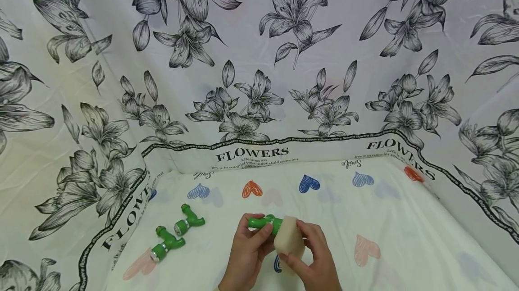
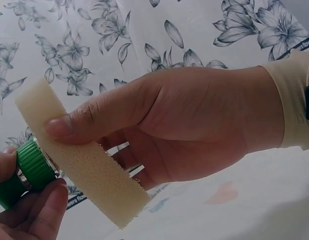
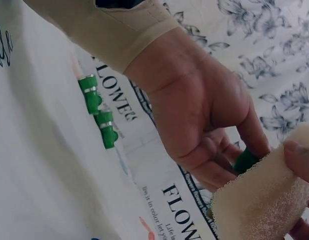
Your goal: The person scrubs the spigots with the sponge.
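Observation:
In the head view, my left hand (image 1: 245, 250) grips a green tap (image 1: 256, 223), its thumb across the body. My right hand (image 1: 318, 259) pinches a thick cream sponge (image 1: 291, 237) between thumb and fingers. The sponge overlaps one end of the tap. Seen from the left wrist, the tap's ribbed green part (image 2: 32, 160) with a silver band meets the sponge (image 2: 89, 165) close to its flat side. In the right wrist view, the sponge (image 3: 264, 195) hides most of the tap; only a green bit (image 3: 246, 161) shows by the left hand.
Two more green taps, a farther one (image 1: 189, 220) and a nearer one (image 1: 167, 243), lie on the heart-print cloth (image 1: 332, 219) to the left of my hands. White curtains (image 1: 251, 47) with black flower prints hang behind and at both sides.

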`<action>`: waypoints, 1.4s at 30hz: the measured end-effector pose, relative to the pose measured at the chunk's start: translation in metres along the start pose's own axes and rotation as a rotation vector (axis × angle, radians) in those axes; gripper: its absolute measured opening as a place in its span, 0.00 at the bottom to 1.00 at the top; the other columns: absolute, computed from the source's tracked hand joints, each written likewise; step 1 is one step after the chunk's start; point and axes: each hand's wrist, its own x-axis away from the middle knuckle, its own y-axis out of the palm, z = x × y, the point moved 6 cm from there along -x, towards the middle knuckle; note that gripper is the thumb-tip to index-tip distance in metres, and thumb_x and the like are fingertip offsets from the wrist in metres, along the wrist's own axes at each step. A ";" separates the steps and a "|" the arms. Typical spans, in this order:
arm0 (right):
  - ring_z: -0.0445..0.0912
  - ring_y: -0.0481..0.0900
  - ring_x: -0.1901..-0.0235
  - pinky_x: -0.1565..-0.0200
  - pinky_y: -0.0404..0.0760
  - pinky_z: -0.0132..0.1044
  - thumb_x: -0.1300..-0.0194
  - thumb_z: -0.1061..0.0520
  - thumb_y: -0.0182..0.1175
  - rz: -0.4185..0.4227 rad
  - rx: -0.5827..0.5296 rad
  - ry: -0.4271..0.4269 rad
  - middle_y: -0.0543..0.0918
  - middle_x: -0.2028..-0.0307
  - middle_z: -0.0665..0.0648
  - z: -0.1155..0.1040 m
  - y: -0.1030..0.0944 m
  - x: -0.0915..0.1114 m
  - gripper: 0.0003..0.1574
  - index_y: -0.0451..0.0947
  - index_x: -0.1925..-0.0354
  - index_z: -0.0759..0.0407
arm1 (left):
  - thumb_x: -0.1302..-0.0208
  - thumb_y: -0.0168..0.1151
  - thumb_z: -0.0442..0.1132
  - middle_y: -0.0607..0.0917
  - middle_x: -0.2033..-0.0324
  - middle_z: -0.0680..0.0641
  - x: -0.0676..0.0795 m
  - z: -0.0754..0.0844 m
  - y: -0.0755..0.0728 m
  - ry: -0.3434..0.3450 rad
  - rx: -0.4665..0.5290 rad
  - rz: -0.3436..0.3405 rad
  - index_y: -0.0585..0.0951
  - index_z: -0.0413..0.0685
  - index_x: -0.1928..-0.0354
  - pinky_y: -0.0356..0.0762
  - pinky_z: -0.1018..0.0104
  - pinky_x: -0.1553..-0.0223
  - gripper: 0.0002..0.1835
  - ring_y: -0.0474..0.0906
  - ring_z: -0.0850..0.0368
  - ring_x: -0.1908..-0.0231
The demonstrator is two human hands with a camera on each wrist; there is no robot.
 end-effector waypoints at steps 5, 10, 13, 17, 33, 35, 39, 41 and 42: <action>0.40 0.73 0.50 0.51 0.78 0.38 0.50 0.44 0.74 0.018 -0.034 0.012 0.72 0.48 0.42 0.008 -0.009 -0.005 0.42 0.68 0.38 0.35 | 0.38 0.65 0.36 0.77 0.49 0.29 0.004 -0.001 0.006 0.004 0.019 -0.068 0.62 0.40 0.43 0.76 0.45 0.53 0.27 0.81 0.37 0.57; 0.42 0.72 0.50 0.48 0.76 0.37 0.46 0.40 0.70 0.026 -0.070 0.076 0.72 0.48 0.43 0.015 -0.018 -0.010 0.40 0.66 0.37 0.34 | 0.36 0.64 0.35 0.74 0.47 0.29 0.007 -0.001 0.012 0.001 0.028 -0.136 0.62 0.41 0.44 0.76 0.45 0.52 0.25 0.80 0.37 0.56; 0.42 0.71 0.49 0.47 0.75 0.38 0.45 0.39 0.68 0.016 -0.090 0.113 0.71 0.48 0.44 0.019 -0.021 -0.012 0.39 0.65 0.36 0.34 | 0.36 0.63 0.35 0.73 0.45 0.30 0.009 0.000 0.014 -0.005 0.029 -0.158 0.62 0.42 0.45 0.75 0.45 0.52 0.24 0.80 0.37 0.55; 0.44 0.71 0.50 0.47 0.75 0.38 0.45 0.39 0.68 -0.001 -0.116 0.135 0.72 0.48 0.45 0.022 -0.020 -0.012 0.39 0.65 0.36 0.33 | 0.35 0.63 0.35 0.73 0.45 0.30 0.009 0.000 0.014 -0.008 0.019 -0.157 0.61 0.41 0.43 0.76 0.45 0.53 0.25 0.80 0.37 0.55; 0.46 0.73 0.51 0.48 0.76 0.36 0.45 0.42 0.70 -0.028 -0.185 0.170 0.72 0.47 0.46 0.012 -0.009 -0.004 0.38 0.68 0.38 0.36 | 0.36 0.63 0.35 0.75 0.47 0.30 0.007 0.000 0.011 0.013 0.005 -0.129 0.62 0.40 0.42 0.76 0.45 0.53 0.26 0.81 0.39 0.57; 0.46 0.72 0.51 0.49 0.77 0.36 0.46 0.43 0.70 -0.035 -0.182 0.157 0.72 0.47 0.46 0.008 -0.007 -0.002 0.38 0.68 0.38 0.36 | 0.36 0.63 0.35 0.76 0.47 0.30 0.006 0.001 0.010 0.024 0.002 -0.114 0.61 0.40 0.41 0.77 0.46 0.52 0.27 0.81 0.40 0.57; 0.46 0.73 0.50 0.50 0.78 0.38 0.47 0.46 0.72 -0.051 -0.175 0.106 0.72 0.47 0.47 0.001 -0.002 0.003 0.39 0.69 0.38 0.38 | 0.38 0.65 0.35 0.76 0.48 0.32 0.004 0.000 0.005 0.026 -0.017 -0.053 0.62 0.42 0.41 0.79 0.50 0.53 0.27 0.82 0.44 0.59; 0.45 0.73 0.51 0.51 0.78 0.39 0.47 0.47 0.73 -0.056 -0.168 0.084 0.73 0.47 0.47 -0.001 -0.001 0.004 0.39 0.69 0.38 0.38 | 0.38 0.65 0.35 0.76 0.47 0.33 0.003 -0.001 0.003 0.018 -0.022 -0.026 0.63 0.43 0.42 0.79 0.52 0.53 0.27 0.81 0.45 0.59; 0.45 0.73 0.51 0.52 0.78 0.39 0.47 0.47 0.73 -0.058 -0.165 0.076 0.73 0.47 0.47 -0.002 -0.001 0.004 0.39 0.69 0.38 0.38 | 0.38 0.66 0.35 0.76 0.47 0.33 0.003 -0.001 0.002 0.011 -0.026 -0.013 0.64 0.44 0.42 0.79 0.52 0.53 0.27 0.81 0.45 0.60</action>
